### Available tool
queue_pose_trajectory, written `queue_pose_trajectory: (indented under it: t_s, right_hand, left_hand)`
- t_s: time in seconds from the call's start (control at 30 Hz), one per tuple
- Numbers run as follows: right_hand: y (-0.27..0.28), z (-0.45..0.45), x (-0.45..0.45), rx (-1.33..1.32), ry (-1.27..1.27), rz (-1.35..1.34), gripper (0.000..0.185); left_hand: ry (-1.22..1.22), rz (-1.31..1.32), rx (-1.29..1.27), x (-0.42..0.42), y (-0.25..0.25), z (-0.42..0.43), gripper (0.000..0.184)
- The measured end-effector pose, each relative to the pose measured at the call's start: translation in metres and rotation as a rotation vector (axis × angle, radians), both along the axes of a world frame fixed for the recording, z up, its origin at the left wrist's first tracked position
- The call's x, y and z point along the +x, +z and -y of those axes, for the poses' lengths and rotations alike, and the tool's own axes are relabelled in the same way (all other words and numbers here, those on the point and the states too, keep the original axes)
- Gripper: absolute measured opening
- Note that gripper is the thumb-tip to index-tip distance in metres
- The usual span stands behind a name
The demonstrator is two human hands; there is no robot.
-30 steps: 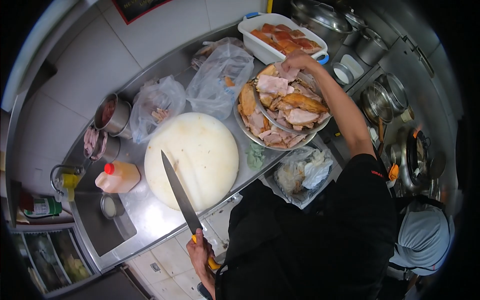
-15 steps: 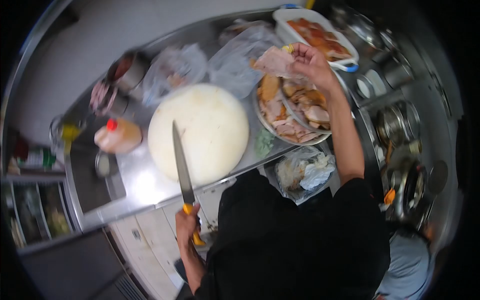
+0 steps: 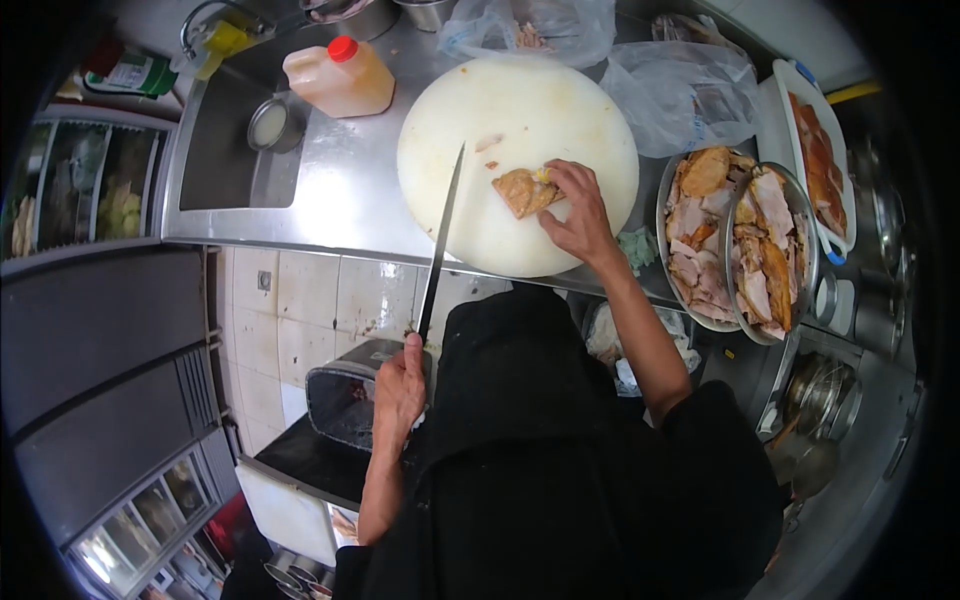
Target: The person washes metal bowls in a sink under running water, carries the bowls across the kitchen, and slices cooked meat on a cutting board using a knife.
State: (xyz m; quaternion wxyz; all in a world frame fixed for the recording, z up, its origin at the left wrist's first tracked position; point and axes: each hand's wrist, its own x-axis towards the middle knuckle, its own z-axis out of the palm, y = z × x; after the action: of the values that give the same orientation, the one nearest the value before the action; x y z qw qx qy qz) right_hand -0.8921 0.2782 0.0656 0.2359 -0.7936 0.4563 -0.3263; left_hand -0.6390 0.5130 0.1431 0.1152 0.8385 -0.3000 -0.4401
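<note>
My left hand is closed round the handle of a long knife, its tip pointing up over the left part of the round white cutting board. On the board lies a piece of meat, its browned side up. My right hand grips its right edge between fingers and thumb. The blade is to the left of the meat, apart from it. Small scraps lie above the piece. To the right, two overlapping metal bowls hold cut meat.
A red-capped jug stands beside the sink. Plastic bags lie behind the board. A white tray with browned meat is at the far right, green cloth near the board, and a lined bin below the counter.
My right hand has brought a piece of meat from the bowls onto the board. The view has turned, and the knife in my left hand now stands more upright in it.
</note>
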Motion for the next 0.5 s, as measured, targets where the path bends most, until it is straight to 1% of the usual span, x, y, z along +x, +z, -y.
queue_pose_trajectory:
  t_s: [0.07,0.17,0.27,0.3,0.4,0.5]
  right_hand:
    - [-0.005,0.007,0.013,-0.02,0.095,-0.036,0.051]
    - [-0.013,0.001,0.035,0.11,-0.023,0.017,0.052]
    - [-0.003,-0.025,0.054,0.116,-0.104,-0.025,0.053]
    - [0.008,-0.027,0.057,0.068,-0.105,-0.041,0.047]
    - [-0.016,-0.011,0.055,-0.019,-0.03,0.112,0.043]
    - [-0.019,-0.003,0.053,0.037,0.016,0.163,0.041]
  left_hand:
    - [-0.021,0.01,0.011,-0.007,0.009,0.004,0.079]
    - [-0.057,0.031,0.041,-0.012,0.019,0.008,0.076]
    - [-0.038,0.088,0.0,-0.021,0.023,0.009,0.075]
    - [-0.043,0.084,0.016,-0.023,0.025,0.009,0.074]
    - [-0.062,0.088,0.022,-0.026,0.033,0.015,0.073]
    - [-0.084,0.108,-0.014,-0.034,0.046,0.023,0.07]
